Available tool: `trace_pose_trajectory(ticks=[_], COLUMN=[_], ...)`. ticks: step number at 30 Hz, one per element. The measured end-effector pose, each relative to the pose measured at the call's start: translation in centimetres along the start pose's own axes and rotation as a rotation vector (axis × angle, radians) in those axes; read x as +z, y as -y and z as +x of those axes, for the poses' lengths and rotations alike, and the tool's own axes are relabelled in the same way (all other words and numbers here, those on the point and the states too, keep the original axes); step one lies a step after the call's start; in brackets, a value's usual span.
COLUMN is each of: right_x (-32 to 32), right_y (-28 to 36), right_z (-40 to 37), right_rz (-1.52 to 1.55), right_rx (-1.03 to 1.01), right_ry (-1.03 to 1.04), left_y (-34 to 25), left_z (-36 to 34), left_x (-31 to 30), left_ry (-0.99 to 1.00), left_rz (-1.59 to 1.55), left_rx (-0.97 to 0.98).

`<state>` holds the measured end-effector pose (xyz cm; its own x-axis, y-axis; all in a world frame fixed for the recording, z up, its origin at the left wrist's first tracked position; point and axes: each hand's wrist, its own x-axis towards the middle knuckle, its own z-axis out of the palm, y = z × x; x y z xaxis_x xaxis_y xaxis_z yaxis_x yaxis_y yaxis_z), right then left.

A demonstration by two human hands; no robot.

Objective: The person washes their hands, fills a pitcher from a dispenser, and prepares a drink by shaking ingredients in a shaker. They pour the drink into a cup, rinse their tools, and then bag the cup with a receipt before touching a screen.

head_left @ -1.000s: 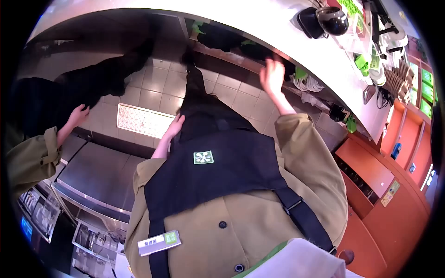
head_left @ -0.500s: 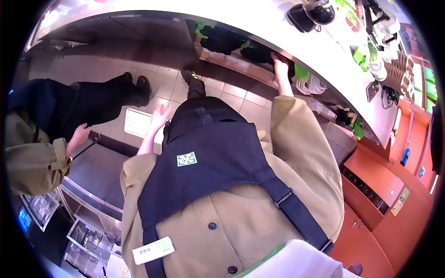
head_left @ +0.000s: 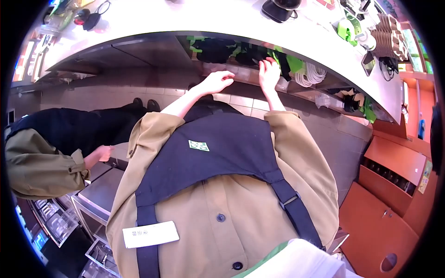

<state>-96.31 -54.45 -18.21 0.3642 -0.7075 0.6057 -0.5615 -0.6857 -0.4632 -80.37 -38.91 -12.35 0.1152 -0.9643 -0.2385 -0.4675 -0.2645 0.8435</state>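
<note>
Under the long white counter, an open shelf holds bundles of black cloth (head_left: 215, 50) with green parts. My right hand (head_left: 270, 75) is at the shelf's front edge, its fingers bent against a piece of black and green cloth (head_left: 283, 68); the fingertips are partly hidden. My left hand (head_left: 218, 82) hovers in front of the shelf, left of my right hand, with fingers loosely curved and nothing visible in them. To the right of my right hand lie a bright green piece (head_left: 294, 63) and a bundle of white rings or loops (head_left: 311, 75).
A co-worker's hand (head_left: 99, 154) and sleeve are on my left, beside a metal worktop (head_left: 99, 187). On the counter (head_left: 185, 18) stand a black device (head_left: 278, 10), a phone (head_left: 368, 62) and stacked brown cup carriers (head_left: 388, 37). Orange cabinets (head_left: 375, 222) stand at right.
My left hand has risen from beside my waist to the front of the shelf. My right hand has drawn back slightly, and more green shows beside it. The view has shifted.
</note>
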Motion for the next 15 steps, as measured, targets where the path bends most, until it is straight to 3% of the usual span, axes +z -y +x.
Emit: trace_pose_trajectory(ticks=[3, 4, 5, 7, 8, 11, 13, 15], right_x=[-2.8, -2.9, -3.7, -3.4, -4.1, -5.1, -5.8, -7.3], right_y=[2.3, 2.9, 4.0, 5.5, 6.8, 7.4, 6.7, 8.1], right_z=[0.4, 0.4, 0.8, 0.8, 1.1, 1.5, 1.2, 2.5], right_rz=[0.079, 0.122, 0.160, 0.233, 0.271, 0.452, 0.409, 0.168], right_rx=[-0.281, -0.319, -0.371, -0.492, -0.481, -0.371, -0.293, -0.082], right_ry=[0.108, 0.103, 0.140, 0.221, 0.230, 0.256, 0.123, -0.009], left_y=[-0.2, -0.6, -2.3, -2.4, -3.9, -4.3, -4.6, -4.5], left_z=[0.0, 0.2, 0.7, 3.0, 3.3, 4.9, 4.7, 3.9], left_x=[-0.9, -0.7, -0.6, 0.0, 0.1, 1.0, 1.5, 1.6], left_ry=[-0.150, -0.179, -0.120, 0.049, 0.090, -0.049, -0.205, -0.332], left_rz=[0.049, -0.093, -0.435, -0.868, -0.947, -0.950, -0.980, -0.547], left_rx=[0.084, -0.005, -0.238, -0.465, -0.396, -0.169, -0.193, -0.088])
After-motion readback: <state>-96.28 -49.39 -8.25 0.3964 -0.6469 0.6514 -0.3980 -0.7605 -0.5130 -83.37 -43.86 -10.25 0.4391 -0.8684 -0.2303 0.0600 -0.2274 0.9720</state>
